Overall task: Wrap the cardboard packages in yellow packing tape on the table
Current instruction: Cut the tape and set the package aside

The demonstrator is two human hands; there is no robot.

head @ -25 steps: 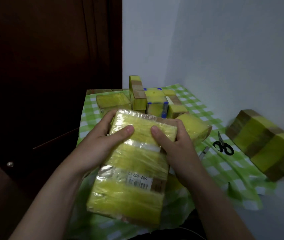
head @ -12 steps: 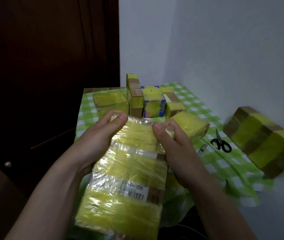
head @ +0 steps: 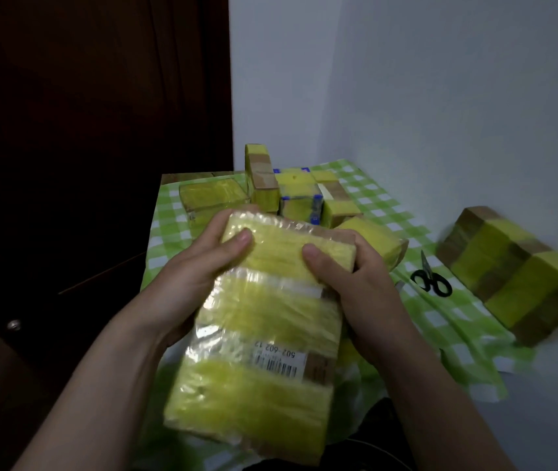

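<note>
- The flat rectangular cardboard package [head: 260, 321], banded in yellow tape under clear film, is held up above the near edge of the green-and-white checked tablecloth [head: 372, 205] (its barcode label faces the camera).
- The left hand [head: 189, 280] grasps the package's far left corner, thumb on top.
- The right hand [head: 355, 287] grasps the far right corner, thumb on top as well.
- Several smaller yellow-taped boxes [head: 291, 195] cluster at the far end of the table.
- Black-handled scissors [head: 430, 280] lie to the right, beside a long yellow-and-brown striped carton [head: 515, 280].
</note>
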